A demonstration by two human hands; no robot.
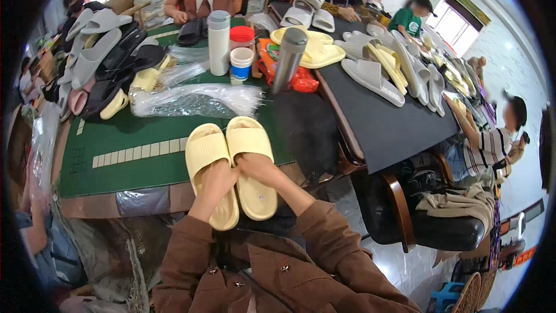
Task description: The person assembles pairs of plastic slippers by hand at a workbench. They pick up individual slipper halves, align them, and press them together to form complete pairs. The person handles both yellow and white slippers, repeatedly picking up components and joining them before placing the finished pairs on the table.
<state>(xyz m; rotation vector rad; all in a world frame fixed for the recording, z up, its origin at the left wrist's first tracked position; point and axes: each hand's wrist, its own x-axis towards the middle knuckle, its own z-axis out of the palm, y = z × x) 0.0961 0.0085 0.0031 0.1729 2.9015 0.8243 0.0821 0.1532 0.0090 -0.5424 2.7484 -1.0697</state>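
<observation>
Slippers (251,142) over near table edge (92,205)

At centre the slippers (250,142) are pale yellow; at centre left the mat (116,133) is green; at far right a white shirt (487,149) bears dark stripes.

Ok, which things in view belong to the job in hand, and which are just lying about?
In the job:
pale yellow slippers
left hand and right hand, each partly inside a slipper

Apparently just lying about:
white flask
grey flask
paper cup
red-lidded jar
beige cloth on the black chair
</observation>
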